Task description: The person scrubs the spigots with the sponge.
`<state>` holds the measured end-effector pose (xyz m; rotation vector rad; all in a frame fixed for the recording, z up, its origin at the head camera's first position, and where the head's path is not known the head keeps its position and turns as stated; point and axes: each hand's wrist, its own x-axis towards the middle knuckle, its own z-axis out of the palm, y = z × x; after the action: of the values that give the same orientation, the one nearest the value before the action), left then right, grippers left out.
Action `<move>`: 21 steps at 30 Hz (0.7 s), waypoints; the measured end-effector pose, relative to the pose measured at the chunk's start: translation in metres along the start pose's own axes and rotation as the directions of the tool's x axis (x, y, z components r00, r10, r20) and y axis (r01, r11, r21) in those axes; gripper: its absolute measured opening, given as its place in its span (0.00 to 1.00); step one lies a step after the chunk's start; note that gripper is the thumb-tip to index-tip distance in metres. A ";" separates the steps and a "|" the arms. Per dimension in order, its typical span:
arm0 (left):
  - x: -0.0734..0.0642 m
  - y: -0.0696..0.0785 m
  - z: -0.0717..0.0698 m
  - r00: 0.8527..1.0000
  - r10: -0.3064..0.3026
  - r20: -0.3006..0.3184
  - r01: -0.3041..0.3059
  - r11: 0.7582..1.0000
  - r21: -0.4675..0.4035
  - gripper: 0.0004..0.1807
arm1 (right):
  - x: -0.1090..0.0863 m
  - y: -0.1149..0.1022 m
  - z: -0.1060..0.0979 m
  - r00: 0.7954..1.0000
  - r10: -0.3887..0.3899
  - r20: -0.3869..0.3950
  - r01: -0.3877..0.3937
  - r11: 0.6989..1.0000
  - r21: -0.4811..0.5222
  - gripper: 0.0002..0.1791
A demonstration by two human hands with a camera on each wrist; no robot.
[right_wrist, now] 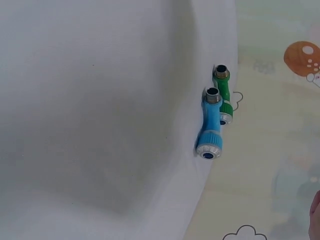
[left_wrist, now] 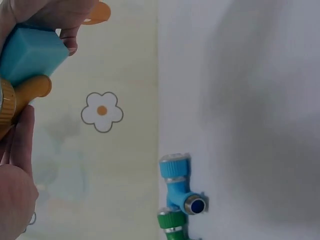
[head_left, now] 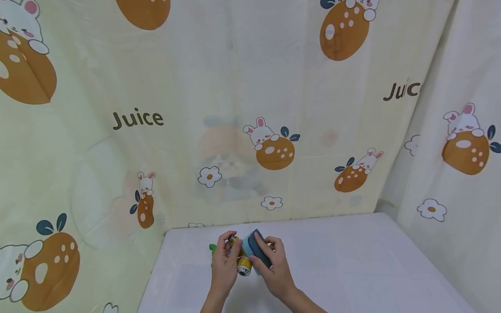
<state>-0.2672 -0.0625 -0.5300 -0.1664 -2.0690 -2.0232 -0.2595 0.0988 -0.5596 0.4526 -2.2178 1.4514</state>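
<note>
My left hand (head_left: 225, 266) grips a yellow pipe fitting (head_left: 244, 262) with metal ends, which looks orange beside its ribbed collar in the left wrist view. My right hand (head_left: 277, 271) holds a two-tone blue sponge (head_left: 258, 248), light on one face and dark on the other, against or very near the fitting. From the left wrist, the light side of the sponge (left_wrist: 35, 54) shows just above the fitting (left_wrist: 32, 90). Only a sliver of the right hand (right_wrist: 315, 220) shows in the right wrist view, so its grip is hidden there.
A blue fitting (right_wrist: 212, 125) and a green fitting (right_wrist: 223, 92) lie side by side near the far edge of the white table (head_left: 352, 261). Behind my left hand a bit of green (head_left: 212, 247) shows. A patterned curtain (head_left: 235, 87) hangs behind the table.
</note>
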 end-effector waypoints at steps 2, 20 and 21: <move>0.000 -0.001 0.001 1.000 0.009 -0.030 -0.009 1.000 -0.004 0.15 | 0.001 0.000 0.000 1.000 0.003 0.001 -0.003 0.999 -0.040 0.29; 0.002 0.005 -0.003 0.977 0.069 -0.201 -0.094 0.989 -0.116 0.21 | 0.010 0.021 -0.006 0.969 0.238 -0.063 -0.237 0.971 0.025 0.32; 0.003 0.004 -0.004 0.973 0.062 -0.221 -0.085 0.991 -0.100 0.22 | 0.010 0.020 -0.007 0.971 0.227 -0.077 -0.225 0.974 0.039 0.32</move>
<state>-0.2685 -0.0667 -0.5251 -0.0380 -1.7964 -2.0121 -0.2768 0.1133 -0.5674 0.1500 -2.2432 1.5895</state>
